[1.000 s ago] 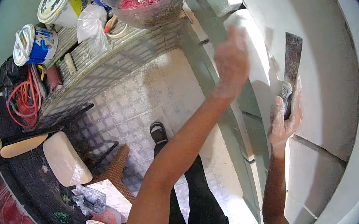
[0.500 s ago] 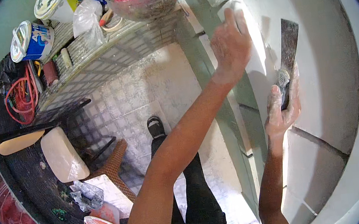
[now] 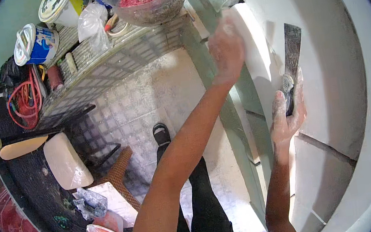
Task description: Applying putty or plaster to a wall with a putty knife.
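Note:
My right hand (image 3: 285, 124) is closed around the dark handle of a putty knife (image 3: 292, 49). Its worn metal blade points away from me, in front of the white plastered wall (image 3: 323, 66). My left hand (image 3: 226, 50) is farther off and to the left, beside the white ledge (image 3: 248, 24) that runs along the wall's foot. Motion smears its fingers, so I cannot make out whether they hold anything. White dust coats both hands.
A bench (image 3: 109, 60) at the far left carries a blue-and-white bucket (image 3: 42, 43), a clear bowl (image 3: 150, 13) with red material, and a plastic bag (image 3: 93, 25). Red cable (image 3: 24, 103) lies beside it. A chair cushion (image 3: 66, 161) sits at left; my sandalled foot (image 3: 161, 133) rests on the tiles.
My left hand has come off the top of the white ledge, moving left and slightly nearer. The right hand and putty knife have shifted only slightly left.

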A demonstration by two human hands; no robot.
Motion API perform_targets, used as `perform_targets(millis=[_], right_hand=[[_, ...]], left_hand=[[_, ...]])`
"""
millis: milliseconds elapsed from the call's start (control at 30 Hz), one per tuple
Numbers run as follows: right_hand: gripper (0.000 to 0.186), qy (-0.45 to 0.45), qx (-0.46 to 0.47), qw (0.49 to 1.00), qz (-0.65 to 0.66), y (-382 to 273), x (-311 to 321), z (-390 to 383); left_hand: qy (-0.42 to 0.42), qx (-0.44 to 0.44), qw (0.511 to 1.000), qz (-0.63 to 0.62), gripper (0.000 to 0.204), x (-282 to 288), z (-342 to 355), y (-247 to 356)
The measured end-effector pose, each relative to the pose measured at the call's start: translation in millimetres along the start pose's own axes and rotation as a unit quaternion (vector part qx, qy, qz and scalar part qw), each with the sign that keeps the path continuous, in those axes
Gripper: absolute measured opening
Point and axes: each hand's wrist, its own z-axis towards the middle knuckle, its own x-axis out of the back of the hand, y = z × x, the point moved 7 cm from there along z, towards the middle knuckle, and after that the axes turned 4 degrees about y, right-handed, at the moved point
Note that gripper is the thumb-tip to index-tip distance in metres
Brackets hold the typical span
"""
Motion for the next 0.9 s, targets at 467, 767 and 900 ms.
perform_targets(millis=[467,767,900], right_hand=[[0.053,-0.010,-0.014,1.000,0.001,-10,2,1],[0.055,0.010,0.065,0.997,-0.048,-10,-1,0],[0.057,-0.003,0.019,0.998,-0.056,3,5,-2]], left_hand=[[0.002,-0.021,0.998,0.059,0.031,-3,2,2],[0.001,0.089,0.996,0.003,0.048,-7,6,-43],[-0.039,0.056,0.998,0.005,0.049,-5,-10,-5]])
